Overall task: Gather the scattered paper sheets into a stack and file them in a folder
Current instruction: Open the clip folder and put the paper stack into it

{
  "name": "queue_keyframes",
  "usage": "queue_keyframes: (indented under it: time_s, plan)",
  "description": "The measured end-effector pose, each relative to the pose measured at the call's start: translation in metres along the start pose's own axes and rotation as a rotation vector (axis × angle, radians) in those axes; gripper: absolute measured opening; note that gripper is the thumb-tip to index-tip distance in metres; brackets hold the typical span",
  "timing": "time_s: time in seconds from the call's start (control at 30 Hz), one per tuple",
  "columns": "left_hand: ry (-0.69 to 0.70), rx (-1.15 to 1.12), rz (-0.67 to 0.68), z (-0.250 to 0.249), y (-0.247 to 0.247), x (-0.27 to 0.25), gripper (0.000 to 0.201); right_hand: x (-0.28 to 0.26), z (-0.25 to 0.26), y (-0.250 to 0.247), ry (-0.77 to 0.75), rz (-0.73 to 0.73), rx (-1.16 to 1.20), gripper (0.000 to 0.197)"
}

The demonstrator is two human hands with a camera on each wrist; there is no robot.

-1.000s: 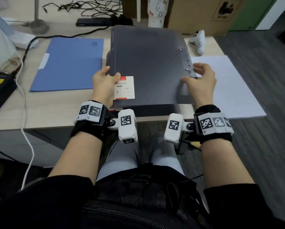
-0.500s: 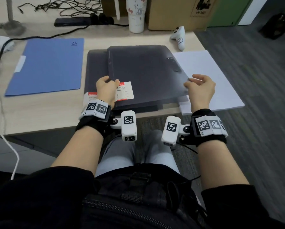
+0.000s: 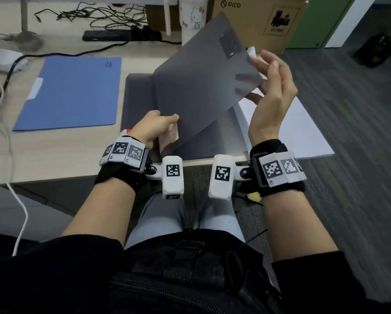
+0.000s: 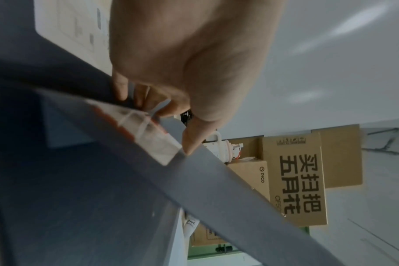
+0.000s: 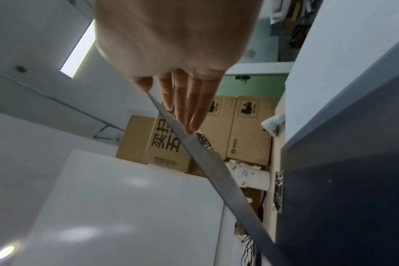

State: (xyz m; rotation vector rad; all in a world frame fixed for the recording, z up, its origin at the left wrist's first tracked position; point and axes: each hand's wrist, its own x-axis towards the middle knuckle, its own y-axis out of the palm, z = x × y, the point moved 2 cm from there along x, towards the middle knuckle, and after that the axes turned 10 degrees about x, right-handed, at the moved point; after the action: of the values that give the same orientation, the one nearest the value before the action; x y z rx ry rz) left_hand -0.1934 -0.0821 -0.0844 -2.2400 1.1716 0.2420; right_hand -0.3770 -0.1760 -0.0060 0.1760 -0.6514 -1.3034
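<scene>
The grey folder (image 3: pixel 203 87) stands tilted, its cover raised off a second grey panel lying flat on the surface (image 3: pixel 54 155), with the lower left corner pinched between the curled fingers (image 3: pixel 167 120) of the left hand (image 3: pixel 152 128). The right hand (image 3: pixel 272 96) is at the cover's right edge with its fingers (image 5: pixel 194 108) straight and close together, their tips touching that edge. The white paper sheets (image 3: pixel 303 134) lie flat on the surface just right of the folder, below the right hand.
</scene>
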Motion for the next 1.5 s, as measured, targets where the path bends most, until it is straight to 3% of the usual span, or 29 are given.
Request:
queue_keyframes:
  time_s: [0.07, 0.13, 0.37, 0.6, 0.73, 0.83, 0.93, 1.03, 1.2, 1.3, 1.5]
  plan:
    - [0.022, -0.032, 0.024, 0.0, -0.006, -0.005, 0.059, -0.004, 0.001, 0.019, 0.035, 0.094, 0.026, 0.036]
    - [0.046, -0.053, 0.041, 0.001, -0.016, -0.012, 0.04, -0.009, 0.001, 0.039, 0.054, 0.209, 0.036, 0.041]
    - [0.206, -0.267, 0.095, 0.003, -0.068, -0.041, 0.051, -0.033, -0.022, 0.103, 0.134, 0.605, -0.114, 0.041]
    - [0.36, -0.6, -0.147, 0.02, -0.131, -0.066, 0.052, -0.062, -0.06, 0.147, 0.27, 0.855, -0.225, 0.03]
    - [0.396, -0.771, -0.133, 0.044, -0.157, -0.072, 0.062, -0.078, -0.082, 0.167, 0.334, 0.893, -0.332, 0.018]
    - [0.315, -0.862, -0.161, 0.064, -0.17, -0.073, 0.062, -0.09, -0.093, 0.181, 0.361, 0.953, -0.453, 0.017]
    - [0.233, -0.896, -0.203, 0.082, -0.182, -0.071, 0.036, -0.099, -0.104, 0.189, 0.389, 0.999, -0.537, 0.017]
    - [0.151, -0.825, -0.275, 0.098, -0.192, -0.068, 0.025, -0.1, -0.117, 0.193, 0.418, 0.977, -0.566, 0.02]
    - [0.042, -0.674, -0.377, 0.118, -0.205, -0.052, 0.018, -0.086, -0.137, 0.193, 0.442, 0.812, -0.663, 0.04]
    - [-0.059, -0.518, -0.43, 0.124, -0.208, -0.039, 0.011, -0.076, -0.159, 0.19, 0.502, 0.746, -0.809, 0.063]
    - [-0.167, -0.398, -0.492, 0.128, -0.205, -0.009, 0.026, -0.065, -0.178, 0.189, 0.684, 0.772, -1.173, 0.097]
